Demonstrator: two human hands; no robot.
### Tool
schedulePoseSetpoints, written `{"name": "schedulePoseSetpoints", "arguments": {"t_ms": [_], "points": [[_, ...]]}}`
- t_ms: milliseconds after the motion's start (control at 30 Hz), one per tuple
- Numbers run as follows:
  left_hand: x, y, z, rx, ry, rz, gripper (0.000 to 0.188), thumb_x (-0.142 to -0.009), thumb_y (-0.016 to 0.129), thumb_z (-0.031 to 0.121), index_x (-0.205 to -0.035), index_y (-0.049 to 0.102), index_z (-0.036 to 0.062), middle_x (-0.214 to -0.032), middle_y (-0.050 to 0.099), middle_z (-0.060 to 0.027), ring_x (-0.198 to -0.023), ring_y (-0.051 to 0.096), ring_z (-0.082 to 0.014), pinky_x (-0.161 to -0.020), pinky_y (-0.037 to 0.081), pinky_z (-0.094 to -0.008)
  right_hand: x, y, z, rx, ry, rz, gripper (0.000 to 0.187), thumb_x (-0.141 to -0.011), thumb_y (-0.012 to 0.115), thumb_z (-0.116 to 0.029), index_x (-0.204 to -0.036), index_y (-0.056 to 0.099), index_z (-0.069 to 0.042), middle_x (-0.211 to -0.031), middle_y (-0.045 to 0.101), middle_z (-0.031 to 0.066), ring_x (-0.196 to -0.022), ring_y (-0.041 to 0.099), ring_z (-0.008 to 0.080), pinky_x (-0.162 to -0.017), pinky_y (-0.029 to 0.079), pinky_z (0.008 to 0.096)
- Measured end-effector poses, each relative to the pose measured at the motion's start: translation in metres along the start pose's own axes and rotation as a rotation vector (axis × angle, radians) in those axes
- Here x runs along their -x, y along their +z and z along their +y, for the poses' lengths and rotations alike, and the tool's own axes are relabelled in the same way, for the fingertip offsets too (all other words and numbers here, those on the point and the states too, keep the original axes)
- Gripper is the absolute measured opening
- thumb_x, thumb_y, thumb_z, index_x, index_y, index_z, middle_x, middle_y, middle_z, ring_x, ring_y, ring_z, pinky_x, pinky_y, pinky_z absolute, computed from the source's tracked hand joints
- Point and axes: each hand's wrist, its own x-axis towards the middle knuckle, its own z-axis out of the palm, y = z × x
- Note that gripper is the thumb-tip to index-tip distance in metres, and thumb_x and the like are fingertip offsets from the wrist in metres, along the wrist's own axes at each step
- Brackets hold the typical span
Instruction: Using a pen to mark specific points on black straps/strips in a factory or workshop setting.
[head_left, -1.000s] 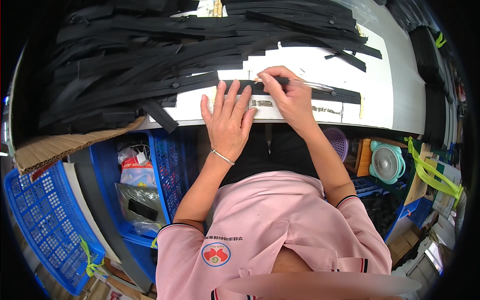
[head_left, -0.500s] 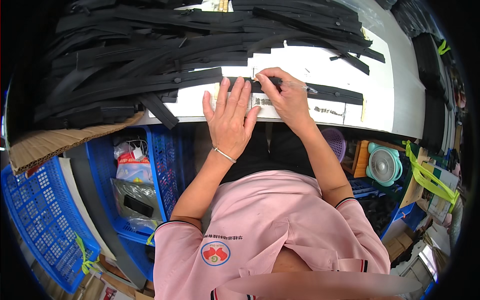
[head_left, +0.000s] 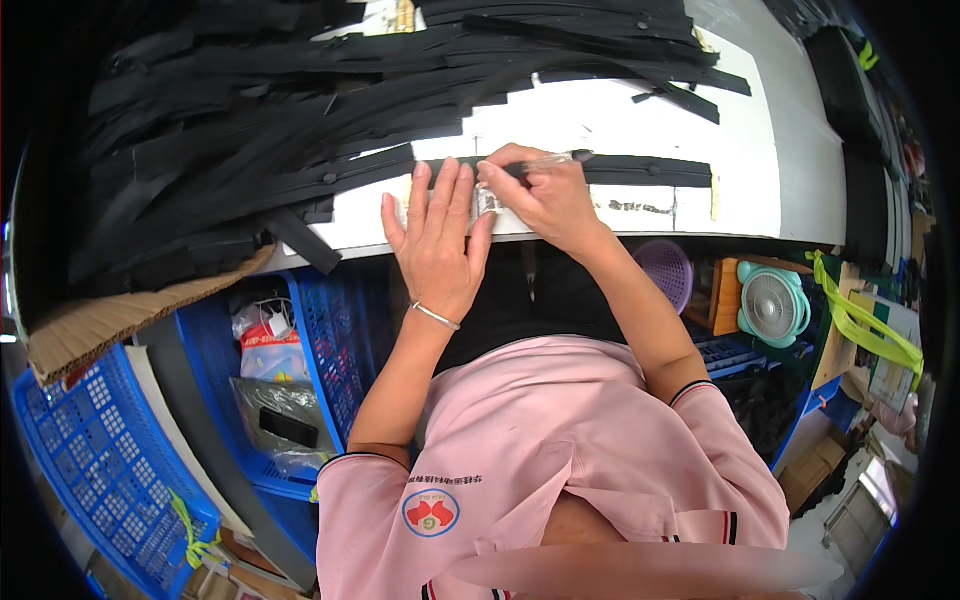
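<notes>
A black fabric strip [head_left: 650, 171], apparently a zipper tape with a dark round piece on it, lies lengthwise along the near part of a white board [head_left: 745, 130]. My left hand [head_left: 440, 235] rests flat with its fingertips on the strip's left part, fingers stretched and slightly apart. Just right of it, my right hand [head_left: 550, 205] pinches a clear-barrelled pen [head_left: 546, 163], its back end slanting up to the right. The pen's tip is hidden by my fingers, close to the strip. Dark marks [head_left: 640, 208] show on the board below the strip.
Many black strips [head_left: 230, 130] lie heaped across the table's left and far side. Cardboard [head_left: 140, 305] covers the near left edge. Below stand blue baskets [head_left: 100, 440], one holding bags and a phone [head_left: 288, 428]. A purple basket [head_left: 664, 272] and a turquoise fan [head_left: 773, 305] sit at right.
The whole view has shifted slightly. The pen's back end has swung upward, from pointing right to slanting above the strip. My left hand stays flat on the strip.
</notes>
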Motion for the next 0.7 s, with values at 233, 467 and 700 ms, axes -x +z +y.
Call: {"name": "schedulePoseSetpoints", "arguments": {"t_ms": [233, 467, 700], "points": [[0.002, -0.001, 0.000, 0.011, -0.015, -0.029, 0.053, -0.094, 0.070, 0.023, -0.144, 0.060, 0.0093, -0.150, 0.057, -0.0064, -0.148, 0.042, -0.0294, -0.123, 0.012, -0.0531, 0.013, -0.038, -0.006, -0.289, 0.283, 0.158, 0.016, -0.100, 0.060, -0.006, -0.093, 0.072, 0.001, -0.083, 0.073, 0.0022, -0.066, 0.058, 0.0047, -0.060, 0.047, 0.0224], [0.001, -0.001, 0.001, -0.010, 0.003, -0.019, 0.052, -0.094, 0.071, 0.025, -0.142, 0.062, 0.0080, -0.149, 0.059, -0.0063, -0.147, 0.043, -0.0300, -0.123, 0.013, -0.0546, 0.032, -0.076, 0.028, 0.036, 0.275, 0.337, 0.024, -0.097, 0.067, -0.010, -0.080, 0.071, 0.006, -0.078, 0.073, 0.0024, -0.056, 0.057, 0.0055, -0.051, 0.042, 0.0248], [0.002, 0.000, 0.001, -0.026, -0.002, -0.017, 0.051, -0.095, 0.069, 0.022, -0.144, 0.061, 0.0087, -0.151, 0.057, -0.0065, -0.148, 0.041, -0.0288, -0.124, 0.012, -0.0530, 0.030, -0.071, 0.026, -0.056, 0.254, 0.365, 0.028, -0.097, 0.067, -0.010, -0.076, 0.067, 0.008, -0.082, 0.074, 0.0046, -0.056, 0.057, 0.0072, -0.050, 0.041, 0.0259]]}}
